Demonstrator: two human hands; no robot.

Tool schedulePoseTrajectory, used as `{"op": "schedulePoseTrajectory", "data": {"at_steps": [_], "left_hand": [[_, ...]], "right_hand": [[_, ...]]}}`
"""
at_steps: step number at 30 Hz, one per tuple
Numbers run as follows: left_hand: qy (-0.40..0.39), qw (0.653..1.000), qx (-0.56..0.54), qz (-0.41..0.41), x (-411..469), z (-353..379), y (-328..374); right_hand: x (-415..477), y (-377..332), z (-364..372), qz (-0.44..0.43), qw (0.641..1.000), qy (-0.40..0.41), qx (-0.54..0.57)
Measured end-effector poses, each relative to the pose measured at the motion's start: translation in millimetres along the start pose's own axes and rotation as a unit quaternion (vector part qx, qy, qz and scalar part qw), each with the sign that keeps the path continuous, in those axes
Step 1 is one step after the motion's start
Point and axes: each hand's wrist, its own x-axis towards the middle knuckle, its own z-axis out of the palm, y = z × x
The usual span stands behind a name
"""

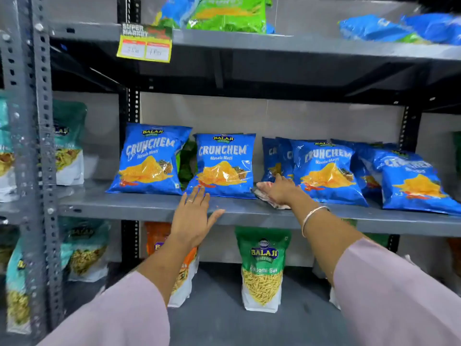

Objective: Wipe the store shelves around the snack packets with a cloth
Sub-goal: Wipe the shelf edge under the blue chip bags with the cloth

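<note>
Several blue Crunchem snack packets stand in a row on the middle grey shelf. My right hand presses a white cloth flat on the shelf, in the gap between the second packet and the right-hand cluster of packets. My left hand is open with fingers spread. Its fingertips reach the lower edge of the second blue packet, and its thumb lies over the shelf's front lip. It holds nothing.
The upper shelf carries green and blue packets and a yellow price tag. Below stand a green pouch and an orange pouch. A perforated grey upright stands at the left, with teal pouches beyond.
</note>
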Motion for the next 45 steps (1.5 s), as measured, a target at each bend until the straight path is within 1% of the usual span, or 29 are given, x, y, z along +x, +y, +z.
{"op": "schedulePoseTrajectory", "data": {"at_steps": [1,2,5,8,10,14,16,20,23,25,27,28,30,32,33,35,38,41,45], "left_hand": [[-0.006,1.0,-0.014,-0.003,0.6,0.8,-0.6],[0.022,0.999,-0.035,-0.009,1.7,2.4,-1.4],[0.076,0.996,-0.037,0.004,2.2,5.1,-2.7],[0.089,0.996,-0.016,0.009,3.8,6.2,-4.5],[0.087,0.996,-0.003,0.008,4.7,9.1,-5.8],[0.068,0.998,0.018,-0.006,6.5,11.9,-5.9],[0.06,0.998,0.018,-0.009,5.8,14.2,-5.4],[0.054,0.998,0.015,-0.007,4.0,10.8,-4.0],[0.06,0.998,0.013,-0.006,2.0,8.8,-2.5],[0.049,0.999,0.008,-0.01,0.3,5.5,-1.1],[0.027,1.0,-0.002,-0.009,-1.3,3.0,-0.8],[0.014,1.0,-0.001,-0.008,-2.9,1.8,-1.1],[0.003,1.0,0.019,-0.01,-8.5,-0.9,-2.9],[0.006,0.999,0.045,-0.025,-18.9,-3.5,-5.8],[0.01,0.998,0.056,-0.035,-25.8,-5.1,-7.4],[0.016,0.996,0.067,-0.055,-39.5,-9.2,-11.1],[0.002,0.994,0.072,-0.079,-55.8,-14.6,-14.5],[-0.026,0.994,0.077,-0.07,-61.4,-19.4,-6.3],[-0.012,0.995,0.083,-0.048,-57.8,-25.7,11.9]], "right_hand": [[1.8,-1.4,3.7,0.013,1.0,-0.013,0.0],[3.0,-3.0,6.3,0.024,0.999,-0.022,-0.005],[7.7,-7.6,14.5,0.045,0.997,-0.039,-0.048],[16.1,-7.6,16.6,0.051,0.995,-0.058,-0.067],[17.1,-8.6,18.5,0.061,0.993,-0.056,-0.087],[12.2,-12.1,22.3,0.076,0.99,0.007,-0.117],[8.3,-14.4,24.2,0.077,0.988,0.022,-0.131],[-1.2,-17.3,25.5,0.04,0.983,0.059,-0.167],[-12.2,-15.4,22.7,0.012,0.979,0.089,-0.18],[-23.9,-16.2,19.2,-0.006,0.978,0.098,-0.185],[-34.4,-17.9,14.1,-0.022,0.98,0.104,-0.166],[-39.2,-18.9,9.8,-0.025,0.984,0.105,-0.14],[-45.5,-20.7,-1.8,-0.015,0.994,0.1,-0.047],[-50.6,-22.9,-13.5,-0.008,0.995,0.084,0.053],[-53.4,-24.7,-17.8,-0.009,0.993,0.077,0.087],[-60.8,-27.4,-23.2,-0.012,0.99,0.07,0.119],[-73.1,-27.2,-24.4,-0.008,0.992,0.068,0.102],[-85.7,-24.2,-24.2,-0.014,0.994,0.079,0.071],[-105.3,-26.5,-12.2,-0.075,0.994,0.075,-0.004]]}}
